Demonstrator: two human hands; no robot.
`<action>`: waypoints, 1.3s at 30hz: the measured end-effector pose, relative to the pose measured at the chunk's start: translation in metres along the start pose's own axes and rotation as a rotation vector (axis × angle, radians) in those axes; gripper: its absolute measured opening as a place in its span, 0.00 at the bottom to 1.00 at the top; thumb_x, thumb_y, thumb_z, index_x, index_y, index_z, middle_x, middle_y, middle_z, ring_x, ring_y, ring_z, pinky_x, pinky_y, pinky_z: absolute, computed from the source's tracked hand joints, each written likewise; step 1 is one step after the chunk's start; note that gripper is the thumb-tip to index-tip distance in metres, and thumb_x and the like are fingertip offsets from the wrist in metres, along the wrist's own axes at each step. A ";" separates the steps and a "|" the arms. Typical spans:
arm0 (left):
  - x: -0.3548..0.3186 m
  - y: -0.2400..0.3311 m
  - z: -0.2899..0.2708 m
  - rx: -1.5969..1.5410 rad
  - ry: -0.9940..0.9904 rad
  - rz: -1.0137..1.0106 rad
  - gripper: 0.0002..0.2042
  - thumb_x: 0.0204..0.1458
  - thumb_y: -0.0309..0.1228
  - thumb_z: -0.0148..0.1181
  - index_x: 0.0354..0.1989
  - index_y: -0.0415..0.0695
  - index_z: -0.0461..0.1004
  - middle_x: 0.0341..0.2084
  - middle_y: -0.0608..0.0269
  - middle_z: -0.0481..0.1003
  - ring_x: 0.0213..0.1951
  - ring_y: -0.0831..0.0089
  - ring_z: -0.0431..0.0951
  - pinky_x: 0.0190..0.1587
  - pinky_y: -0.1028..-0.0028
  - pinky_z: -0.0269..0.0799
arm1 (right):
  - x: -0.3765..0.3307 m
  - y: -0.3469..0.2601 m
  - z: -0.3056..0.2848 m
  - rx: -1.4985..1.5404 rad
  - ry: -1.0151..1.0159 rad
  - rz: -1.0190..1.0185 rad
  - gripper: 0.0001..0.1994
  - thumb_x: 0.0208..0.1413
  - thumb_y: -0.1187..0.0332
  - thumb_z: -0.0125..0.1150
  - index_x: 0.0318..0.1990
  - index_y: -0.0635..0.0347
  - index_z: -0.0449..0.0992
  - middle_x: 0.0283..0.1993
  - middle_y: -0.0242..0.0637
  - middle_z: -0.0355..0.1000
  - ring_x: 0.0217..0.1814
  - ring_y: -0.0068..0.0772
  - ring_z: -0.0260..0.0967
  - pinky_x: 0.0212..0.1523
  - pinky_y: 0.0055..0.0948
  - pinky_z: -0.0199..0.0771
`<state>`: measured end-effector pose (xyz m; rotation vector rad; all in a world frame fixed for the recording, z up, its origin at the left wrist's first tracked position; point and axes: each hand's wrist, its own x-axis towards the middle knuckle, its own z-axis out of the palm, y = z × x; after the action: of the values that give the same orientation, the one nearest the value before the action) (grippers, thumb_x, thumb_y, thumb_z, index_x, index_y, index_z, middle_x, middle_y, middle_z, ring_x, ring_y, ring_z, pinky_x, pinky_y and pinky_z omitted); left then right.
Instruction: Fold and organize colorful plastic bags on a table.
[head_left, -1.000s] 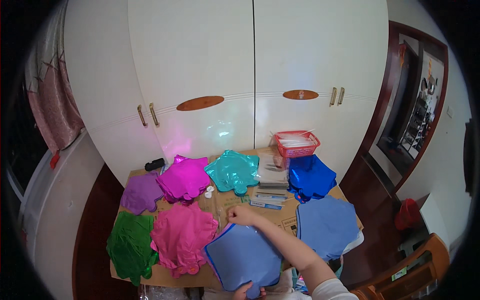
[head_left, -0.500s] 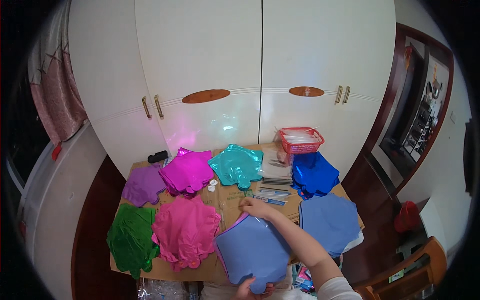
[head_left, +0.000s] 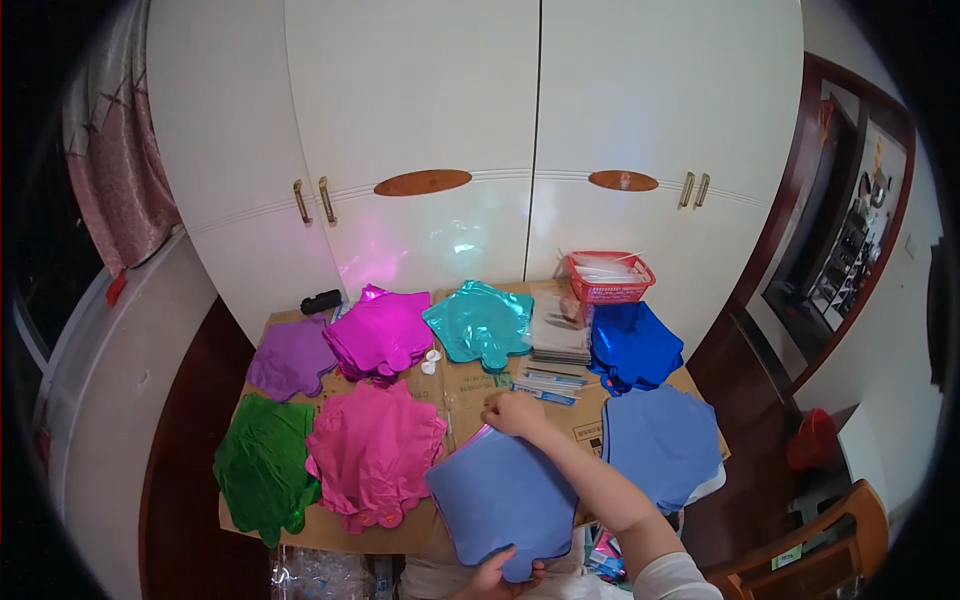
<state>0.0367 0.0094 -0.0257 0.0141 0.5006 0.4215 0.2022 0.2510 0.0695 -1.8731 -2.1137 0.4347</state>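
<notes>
A flat blue-grey foil balloon (head_left: 505,495), uninflated, with a thin pink-purple rim showing at its upper left edge, hangs at the near edge of the table. My right hand (head_left: 515,413) pinches its top corner, the arm reaching in from the lower right. Down at the rounded tab, my left hand (head_left: 497,575) grips the balloon from below, thumb on top. Left of it lies a pile of pink foil balloons (head_left: 375,455). On the right is a matching blue-grey pile (head_left: 660,445).
Cardboard (head_left: 465,400) covers the table. Green (head_left: 262,465), purple (head_left: 290,358), magenta (head_left: 378,332), teal (head_left: 482,322) and dark blue (head_left: 635,343) foil piles lie around. Stacked clear packets (head_left: 558,330) sit before a red basket (head_left: 612,275). A wooden chair (head_left: 830,550) stands at right.
The view has shifted slightly. Both hands keep their hold on the balloon, which now lies flatter, with less of its pink-purple rim showing.
</notes>
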 end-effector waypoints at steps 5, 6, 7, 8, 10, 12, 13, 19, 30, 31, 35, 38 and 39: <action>0.003 -0.002 0.004 -0.043 0.026 -0.003 0.27 0.59 0.48 0.45 0.54 0.33 0.62 0.42 0.50 0.72 0.46 0.56 0.73 0.54 0.60 0.69 | 0.009 0.018 -0.005 0.107 -0.104 0.021 0.15 0.48 0.53 0.57 0.34 0.53 0.80 0.35 0.46 0.77 0.41 0.48 0.75 0.43 0.43 0.74; 0.003 0.000 0.004 -0.044 -0.031 -0.008 0.27 0.59 0.48 0.45 0.54 0.33 0.62 0.42 0.50 0.73 0.46 0.56 0.73 0.54 0.60 0.69 | 0.010 0.016 -0.004 0.127 -0.090 0.010 0.15 0.48 0.53 0.57 0.34 0.54 0.80 0.35 0.47 0.77 0.41 0.49 0.75 0.43 0.43 0.74; 0.002 0.001 0.003 -0.045 -0.089 -0.013 0.27 0.59 0.48 0.45 0.54 0.33 0.63 0.42 0.49 0.73 0.45 0.56 0.74 0.54 0.60 0.69 | 0.012 0.015 -0.003 0.167 -0.121 0.025 0.15 0.48 0.53 0.57 0.34 0.54 0.80 0.35 0.47 0.76 0.41 0.49 0.74 0.43 0.43 0.73; 0.002 0.000 0.004 0.004 -0.020 0.000 0.28 0.59 0.48 0.45 0.54 0.33 0.63 0.42 0.49 0.73 0.46 0.56 0.74 0.54 0.60 0.69 | 0.014 0.014 -0.003 0.207 -0.152 0.041 0.15 0.48 0.54 0.58 0.33 0.55 0.80 0.35 0.48 0.76 0.41 0.49 0.74 0.43 0.43 0.73; -0.003 0.000 0.017 0.099 0.123 0.027 0.28 0.58 0.48 0.45 0.53 0.32 0.63 0.42 0.49 0.73 0.46 0.56 0.74 0.54 0.60 0.69 | 0.014 0.007 -0.005 0.220 -0.163 0.037 0.15 0.47 0.55 0.59 0.32 0.56 0.79 0.35 0.48 0.76 0.40 0.49 0.74 0.42 0.43 0.73; -0.003 0.001 0.013 0.126 0.119 0.028 0.28 0.58 0.48 0.45 0.53 0.32 0.63 0.42 0.49 0.73 0.46 0.56 0.74 0.54 0.61 0.69 | 0.012 0.003 -0.006 0.164 -0.113 0.004 0.14 0.46 0.56 0.59 0.31 0.57 0.79 0.34 0.48 0.76 0.39 0.49 0.74 0.41 0.43 0.73; -0.002 0.002 0.012 0.141 0.115 0.026 0.28 0.58 0.48 0.45 0.53 0.31 0.63 0.42 0.49 0.74 0.46 0.56 0.74 0.54 0.61 0.69 | 0.014 0.006 -0.004 0.157 -0.105 -0.024 0.14 0.46 0.56 0.60 0.31 0.57 0.79 0.34 0.48 0.76 0.39 0.49 0.74 0.41 0.43 0.73; 0.007 0.004 0.010 -0.025 0.200 -0.043 0.28 0.58 0.49 0.44 0.52 0.31 0.64 0.42 0.50 0.74 0.46 0.57 0.74 0.52 0.61 0.70 | 0.024 0.025 0.021 0.163 -0.027 -0.113 0.15 0.46 0.54 0.61 0.28 0.58 0.76 0.28 0.44 0.75 0.32 0.45 0.74 0.34 0.40 0.72; -0.001 0.008 0.039 0.009 0.230 0.030 0.18 0.57 0.40 0.50 0.43 0.34 0.67 0.33 0.55 0.74 0.41 0.59 0.75 0.48 0.62 0.73 | 0.016 0.037 -0.004 0.182 -0.162 -0.221 0.14 0.50 0.56 0.60 0.28 0.58 0.77 0.30 0.47 0.75 0.35 0.51 0.73 0.36 0.41 0.71; -0.002 0.007 0.041 0.005 0.218 0.051 0.17 0.57 0.39 0.50 0.42 0.34 0.68 0.33 0.55 0.74 0.41 0.60 0.75 0.49 0.62 0.73 | 0.014 0.038 -0.006 0.167 -0.152 -0.202 0.14 0.50 0.56 0.60 0.29 0.59 0.77 0.30 0.47 0.75 0.36 0.51 0.73 0.36 0.42 0.72; -0.005 0.004 0.043 0.063 0.205 0.001 0.16 0.59 0.38 0.48 0.44 0.36 0.69 0.32 0.60 0.74 0.40 0.63 0.76 0.47 0.66 0.73 | 0.011 0.053 -0.007 0.092 -0.122 -0.156 0.13 0.50 0.58 0.60 0.32 0.60 0.77 0.32 0.49 0.75 0.38 0.51 0.73 0.40 0.44 0.72; -0.005 0.005 0.040 0.124 0.093 -0.011 0.15 0.61 0.38 0.47 0.46 0.37 0.69 0.31 0.63 0.73 0.38 0.66 0.75 0.43 0.69 0.73 | 0.006 0.059 -0.009 0.031 -0.045 -0.176 0.12 0.52 0.60 0.58 0.33 0.61 0.77 0.31 0.49 0.75 0.38 0.52 0.73 0.40 0.46 0.71; -0.005 0.005 0.041 0.138 0.089 -0.009 0.15 0.61 0.38 0.47 0.46 0.38 0.69 0.30 0.64 0.73 0.37 0.67 0.75 0.42 0.70 0.73 | 0.004 0.059 -0.011 0.012 -0.008 -0.190 0.12 0.52 0.61 0.58 0.32 0.62 0.77 0.30 0.49 0.75 0.37 0.53 0.72 0.40 0.46 0.71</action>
<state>0.0504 0.0158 0.0129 0.1268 0.6162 0.3794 0.2595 0.2621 0.0558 -1.6463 -2.2626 0.4102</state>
